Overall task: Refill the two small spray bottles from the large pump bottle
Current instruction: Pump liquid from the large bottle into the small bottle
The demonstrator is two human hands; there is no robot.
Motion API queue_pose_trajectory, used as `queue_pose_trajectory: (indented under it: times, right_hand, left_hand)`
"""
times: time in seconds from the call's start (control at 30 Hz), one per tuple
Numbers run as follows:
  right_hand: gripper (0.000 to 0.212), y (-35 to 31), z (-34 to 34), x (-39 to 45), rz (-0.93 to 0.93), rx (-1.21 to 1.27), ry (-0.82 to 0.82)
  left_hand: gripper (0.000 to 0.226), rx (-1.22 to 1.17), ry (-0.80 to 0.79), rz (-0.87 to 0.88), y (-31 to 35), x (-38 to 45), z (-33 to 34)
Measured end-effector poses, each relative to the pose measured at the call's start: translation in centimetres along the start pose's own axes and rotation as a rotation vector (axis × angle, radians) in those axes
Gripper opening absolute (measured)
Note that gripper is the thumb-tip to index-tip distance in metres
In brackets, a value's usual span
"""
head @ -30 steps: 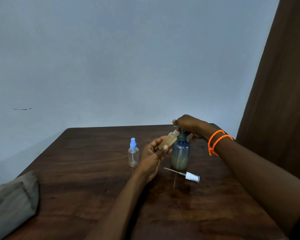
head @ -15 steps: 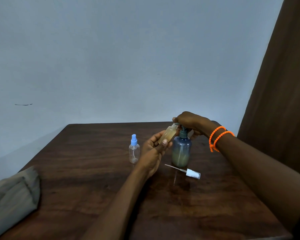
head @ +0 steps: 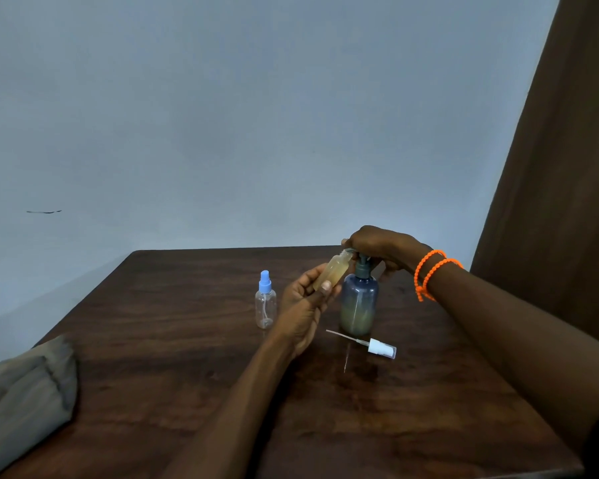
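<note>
Dark brown wood grain covers the surface (head: 187,392), whose far edge meets a pale blue-grey wall (head: 256,115) and whose right side runs close to a brown curtain (head: 567,167). A folded grey-green cloth (head: 21,392) lies over the near left edge. Bare wood stretches wide between that cloth and the bottles, and also across the near middle.

Near the far right part of the surface stands the large smoky-blue plastic pump bottle (head: 358,305), upright, with yellowish liquid filling roughly its lower half. The right hand (head: 377,245), which wears two orange beaded bracelets (head: 429,274) at the wrist, rests over the pump head with its fingers curled down around it. The left hand (head: 305,302) grips a small uncapped clear spray bottle (head: 332,273) between thumb and fingers, tilted so its open neck sits at the pump's spout; this bottle holds cloudy yellowish liquid along most of its length.

Just near of the pump bottle lies a white spray cap with a thin dip tube (head: 377,349), flat on the wood. Left of the left hand, apart from it, stands a second small clear spray bottle with a light blue cap (head: 265,302), upright and seemingly without liquid.
</note>
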State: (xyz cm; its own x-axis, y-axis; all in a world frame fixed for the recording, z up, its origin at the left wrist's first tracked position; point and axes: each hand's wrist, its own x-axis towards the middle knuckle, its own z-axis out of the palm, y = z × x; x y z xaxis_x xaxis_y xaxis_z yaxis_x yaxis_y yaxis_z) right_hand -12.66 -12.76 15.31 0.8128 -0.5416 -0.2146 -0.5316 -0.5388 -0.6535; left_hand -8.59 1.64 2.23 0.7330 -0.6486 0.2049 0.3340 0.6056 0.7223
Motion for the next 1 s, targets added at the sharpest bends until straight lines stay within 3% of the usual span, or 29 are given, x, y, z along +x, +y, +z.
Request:
queue_pose_trajectory:
  times: [0.6, 0.9, 1.0]
  right_hand:
    - [0.025, 0.3, 0.7, 0.9, -0.013, 0.058, 0.014]
    - [0.033, 0.8, 0.5, 1.5, 0.02, 0.115, -0.046]
    - [0.032, 0.9, 0.2, 1.6, 0.016, 0.153, -0.056]
  left_hand:
    - [0.04, 0.019, -0.037, 0.022, -0.2, 0.1, 0.0]
    - [0.043, 0.67, -0.037, 0.196, -0.1, 0.0, -0.5]
    - [0.047, 0.803, 0.043, 0.252, -0.6, 0.2, -1.0]
